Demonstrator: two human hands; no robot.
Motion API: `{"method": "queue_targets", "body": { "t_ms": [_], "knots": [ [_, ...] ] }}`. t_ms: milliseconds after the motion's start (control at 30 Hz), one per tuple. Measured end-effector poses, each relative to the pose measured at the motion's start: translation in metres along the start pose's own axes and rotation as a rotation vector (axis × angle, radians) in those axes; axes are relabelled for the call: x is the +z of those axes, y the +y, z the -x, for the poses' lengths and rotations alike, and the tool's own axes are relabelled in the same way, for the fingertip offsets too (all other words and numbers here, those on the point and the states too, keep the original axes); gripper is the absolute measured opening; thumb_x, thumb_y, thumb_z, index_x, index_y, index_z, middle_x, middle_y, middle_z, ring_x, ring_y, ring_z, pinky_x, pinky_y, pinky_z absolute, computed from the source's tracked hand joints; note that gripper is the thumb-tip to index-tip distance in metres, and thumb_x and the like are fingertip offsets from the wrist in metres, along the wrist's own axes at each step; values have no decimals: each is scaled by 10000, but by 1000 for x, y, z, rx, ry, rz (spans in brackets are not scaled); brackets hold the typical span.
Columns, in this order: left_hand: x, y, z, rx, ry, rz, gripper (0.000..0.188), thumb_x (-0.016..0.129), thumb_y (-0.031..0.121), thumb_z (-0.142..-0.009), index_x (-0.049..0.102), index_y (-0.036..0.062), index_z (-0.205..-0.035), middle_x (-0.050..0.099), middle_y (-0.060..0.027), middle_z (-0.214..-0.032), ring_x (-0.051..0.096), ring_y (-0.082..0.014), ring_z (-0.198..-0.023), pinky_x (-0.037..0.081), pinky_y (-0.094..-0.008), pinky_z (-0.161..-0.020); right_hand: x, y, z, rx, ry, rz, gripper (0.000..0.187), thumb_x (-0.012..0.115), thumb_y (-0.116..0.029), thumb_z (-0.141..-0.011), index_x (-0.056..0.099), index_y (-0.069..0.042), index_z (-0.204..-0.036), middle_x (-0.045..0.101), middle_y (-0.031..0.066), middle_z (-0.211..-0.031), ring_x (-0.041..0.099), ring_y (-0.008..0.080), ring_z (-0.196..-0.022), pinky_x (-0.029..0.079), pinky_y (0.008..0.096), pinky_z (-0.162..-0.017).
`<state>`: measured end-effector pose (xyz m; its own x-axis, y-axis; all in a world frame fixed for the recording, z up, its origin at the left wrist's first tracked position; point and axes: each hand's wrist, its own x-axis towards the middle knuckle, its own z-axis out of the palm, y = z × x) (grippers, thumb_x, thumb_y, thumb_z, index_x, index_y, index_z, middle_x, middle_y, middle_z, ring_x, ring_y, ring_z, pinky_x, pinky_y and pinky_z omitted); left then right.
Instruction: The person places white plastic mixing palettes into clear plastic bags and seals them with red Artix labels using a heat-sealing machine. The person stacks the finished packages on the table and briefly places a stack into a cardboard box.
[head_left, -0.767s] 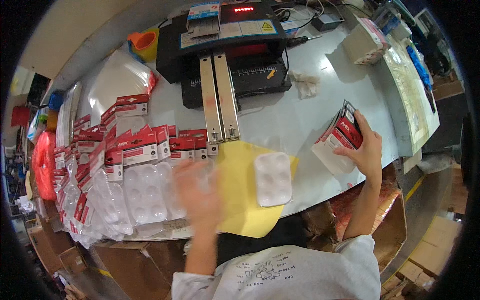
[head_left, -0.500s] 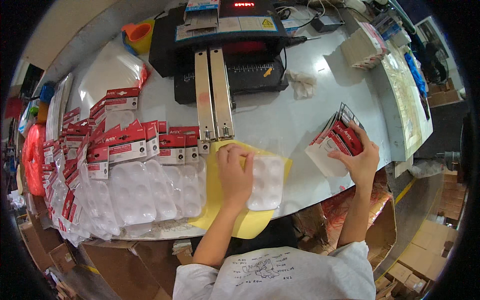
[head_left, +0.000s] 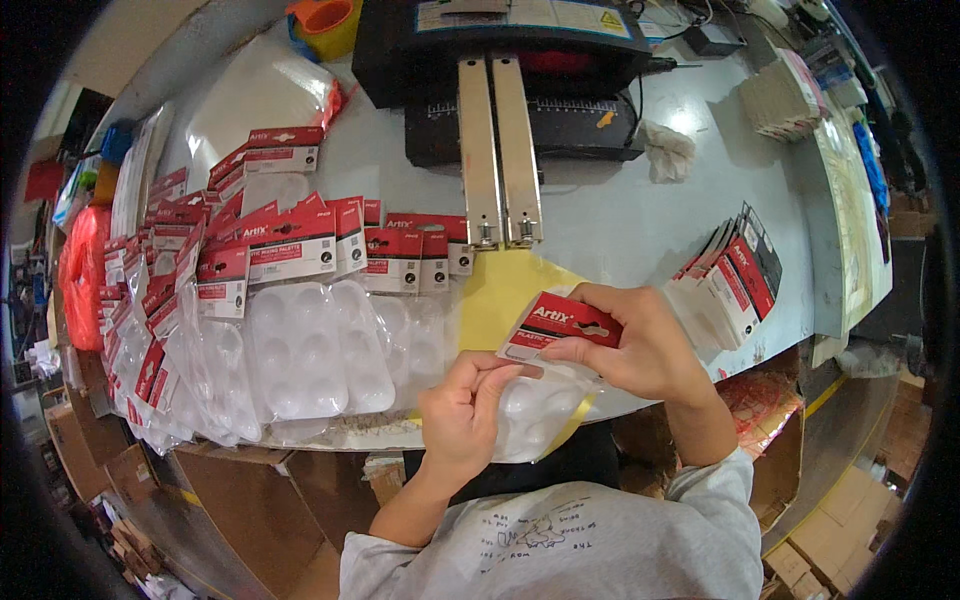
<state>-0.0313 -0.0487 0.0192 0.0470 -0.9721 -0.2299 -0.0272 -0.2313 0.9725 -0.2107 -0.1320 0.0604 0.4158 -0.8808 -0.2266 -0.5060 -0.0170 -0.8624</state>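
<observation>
My right hand [head_left: 645,340] grips a red and white header card [head_left: 560,325], thumb on its front and fingers behind. My left hand [head_left: 460,405] is closed in a pinch at the card's lower edge, where the mouth of a clear plastic bag appears to be; the fingertips partly hide the spot. Below the card lies a white paint palette [head_left: 530,410] with round wells, inside the clear bag. Under it, a yellow sheet [head_left: 495,300] covers part of the table's front edge. A fanned stack of header cards [head_left: 730,285] rests to the right of my right hand.
Many bagged palettes with red cards [head_left: 290,340] crowd the left. A black machine [head_left: 500,60] with two metal rails [head_left: 500,150] reaches toward the yellow sheet. Clear bags [head_left: 260,100] lie far left, crumpled tissue [head_left: 668,152] and a card stack [head_left: 785,95] far right.
My right hand has brought one header card left from the fanned stack, which now lies on the table. My left hand has moved nearer to me, pinching at the card. The view has shifted.
</observation>
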Motion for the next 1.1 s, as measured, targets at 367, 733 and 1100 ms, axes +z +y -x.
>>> {"method": "queue_targets", "body": {
  "t_ms": [367,733,1100],
  "knots": [
    [-5,-5,-1,107,90,-184,151,597,150,-897,629,6,-866,566,-22,-606,444,-55,-550,390,-223,-505,6,5,-4,-111,111,31,310,794,-234,-690,634,-9,-831,607,37,-622,506,99,-540,431,266,-525],
    [-5,-16,-11,22,303,-65,247,527,186,-941,601,-18,-822,535,30,-692,402,-45,-632,339,-211,-559,11,41,24,342,-81,-571,202,634,-167,-859,669,31,-887,669,55,-757,623,88,-642,473,220,-575],
    [-4,-10,-59,27,348,-512,280,402,235,-980,470,5,-834,512,-161,-677,467,-269,-601,399,-350,-590,34,44,-21,243,127,-792,184,578,-161,-878,622,-6,-789,606,34,-680,567,93,-572,422,225,-518]
  ]
}}
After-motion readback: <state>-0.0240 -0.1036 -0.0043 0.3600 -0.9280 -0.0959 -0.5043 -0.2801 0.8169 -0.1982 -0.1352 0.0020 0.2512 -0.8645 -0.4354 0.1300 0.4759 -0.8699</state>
